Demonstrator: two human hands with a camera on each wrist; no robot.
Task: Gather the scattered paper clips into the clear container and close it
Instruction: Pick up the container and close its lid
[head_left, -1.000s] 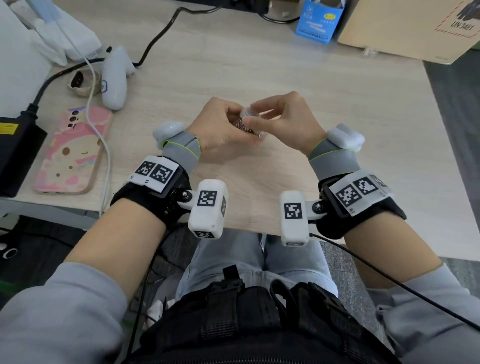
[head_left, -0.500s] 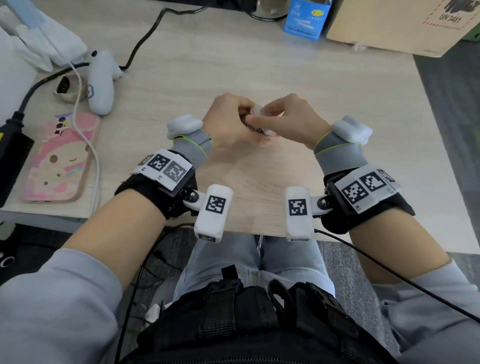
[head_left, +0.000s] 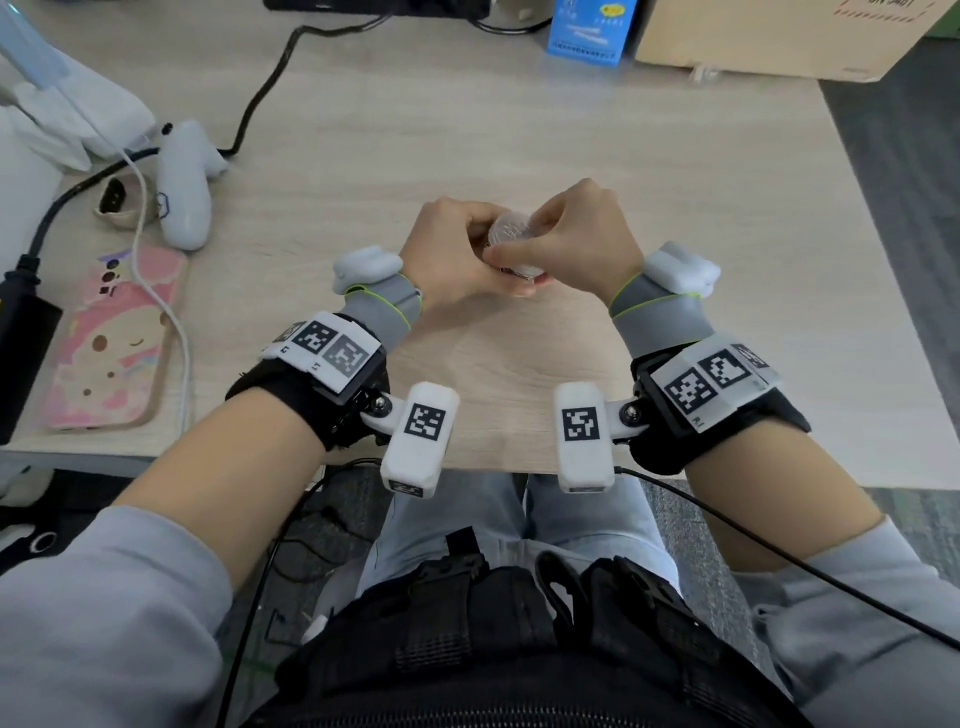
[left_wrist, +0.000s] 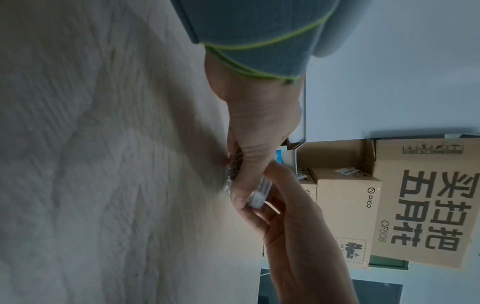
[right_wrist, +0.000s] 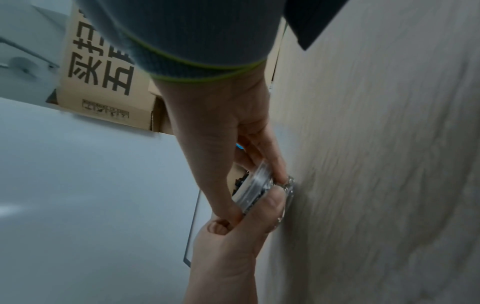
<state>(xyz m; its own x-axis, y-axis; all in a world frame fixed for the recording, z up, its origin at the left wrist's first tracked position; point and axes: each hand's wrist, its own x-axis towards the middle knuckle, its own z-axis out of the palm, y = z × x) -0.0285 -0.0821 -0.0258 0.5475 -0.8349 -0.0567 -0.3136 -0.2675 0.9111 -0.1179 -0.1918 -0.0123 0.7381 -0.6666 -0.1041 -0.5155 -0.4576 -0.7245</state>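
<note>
A small round clear container is held just above the wooden table, near its middle. My left hand grips the container's base from the left. My right hand pinches the clear lid by its rim, on top of the base. Paper clips show as a dark metallic tangle through the clear wall under my left thumb. In the right wrist view the left hand's thumb lies against the base beside the lid. The seam between lid and base is hidden by fingers.
A pink phone case, a white controller and a black cable lie at the left. A blue box and a cardboard box stand at the back. The table's front edge runs below my wrists.
Both hands have stayed together on the container. It has turned so its lid now faces up, and my right fingers have wrapped further round the lid's rim.
</note>
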